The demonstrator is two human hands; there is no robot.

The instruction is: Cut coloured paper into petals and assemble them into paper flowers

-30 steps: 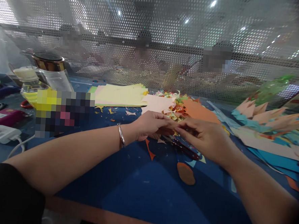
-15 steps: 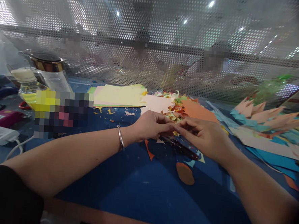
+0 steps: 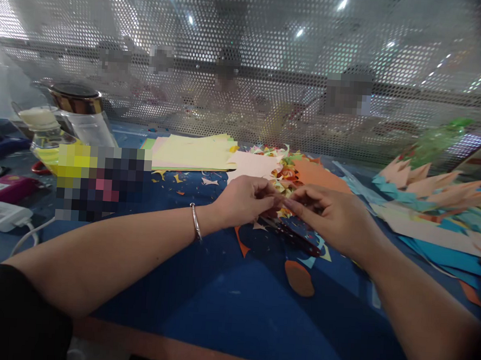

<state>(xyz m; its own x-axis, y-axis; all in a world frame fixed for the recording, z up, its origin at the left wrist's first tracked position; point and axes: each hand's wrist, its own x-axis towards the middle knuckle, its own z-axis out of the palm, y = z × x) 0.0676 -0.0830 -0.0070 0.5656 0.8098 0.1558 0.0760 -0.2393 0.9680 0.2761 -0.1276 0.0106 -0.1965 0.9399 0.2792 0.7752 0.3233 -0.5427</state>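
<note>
My left hand (image 3: 249, 202), with a silver bangle (image 3: 196, 222) at its wrist, is closed in a pinch. My right hand (image 3: 330, 212) pinches too, its fingertips close to the left ones. What lies between the fingers, if anything, is too small to make out. Just beneath the hands lies a dark, slim tool (image 3: 297, 239), partly covered. Nearer me an orange paper oval (image 3: 299, 278) rests on the blue table (image 3: 216, 309). Behind the hands are a pale pink sheet (image 3: 249, 164), an orange sheet (image 3: 320, 175) and a heap of coloured paper scraps (image 3: 284, 172).
A stack of yellow paper (image 3: 193, 152) lies at the back. At left stand a bottle of yellow liquid (image 3: 43, 141) and a clear jar (image 3: 85, 121), near a white charger (image 3: 4, 216). Folded peach and blue paper pieces (image 3: 435, 186) sit at right. A perforated metal screen (image 3: 248, 55) rises behind.
The fingertips of my two hands have drawn slightly apart. Both hands otherwise stay in about the same place, and the papers have not visibly moved.
</note>
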